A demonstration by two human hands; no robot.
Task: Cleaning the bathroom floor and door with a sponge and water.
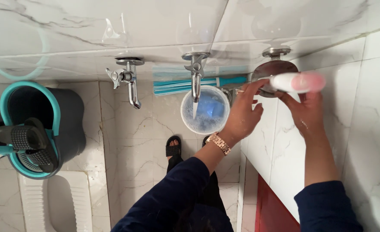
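My left hand (241,112), with a gold wristwatch, reaches up to a round brownish metal fitting (275,68) on the tiled wall, and its fingertips grip the fitting's left rim. My right hand (307,115) is just to the right and holds a blurred white and pink tool (296,81) across the front of the fitting. Both arms wear dark blue sleeves. The near part of the fitting is hidden behind the tool and my fingers.
A white bucket (189,122) with a blue mug in it stands under a metal tap (195,79). A second tap (129,77), a teal broom (185,85), a teal-grey mop bucket (65,129), a squat toilet pan (39,206) and my black-sandalled foot (173,148) are below. A red panel (276,210) is low on the right.
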